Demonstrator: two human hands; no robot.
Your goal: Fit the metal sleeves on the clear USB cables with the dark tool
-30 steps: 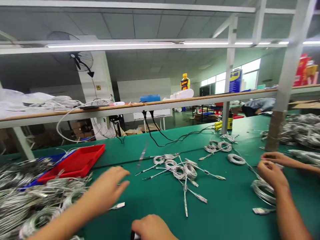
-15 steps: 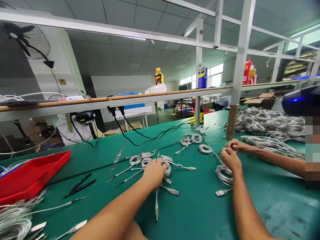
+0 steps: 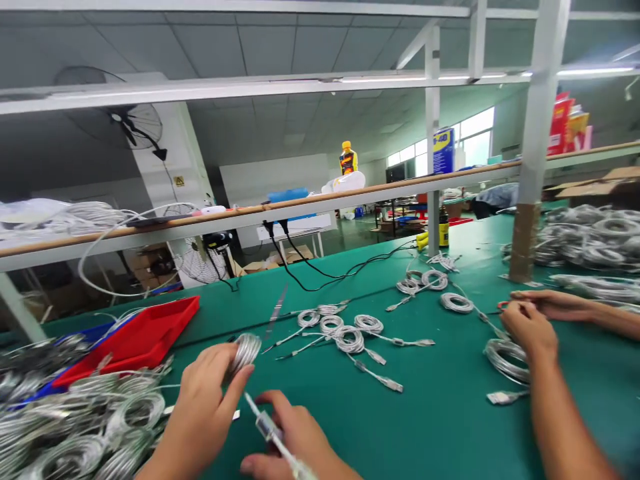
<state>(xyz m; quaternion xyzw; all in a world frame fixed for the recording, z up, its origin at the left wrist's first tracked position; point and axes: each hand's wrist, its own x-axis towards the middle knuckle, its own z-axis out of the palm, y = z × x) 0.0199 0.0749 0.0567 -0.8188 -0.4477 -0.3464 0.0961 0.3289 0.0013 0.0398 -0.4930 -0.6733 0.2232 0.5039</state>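
My left hand grips a small coil of silver braided cable at the lower left of the view. My right hand sits just below it at the bottom edge, pinching a cable connector with a clear sleeve. Several similar coiled cables lie on the green mat to the right of my hands. A large heap of coiled cable lies beside my left hand. A co-worker's hands work at the right over another coil.
A red plastic tray stands beyond the left heap, with a blue one under it. A steel ruler lies on the mat. Black cords hang from a wooden-topped shelf rail. More cable coils are piled at the right behind a post.
My hand has left the middle coils and moved to the lower left, now holding a coil. My other hand has risen with a connector. The view has swung back left.
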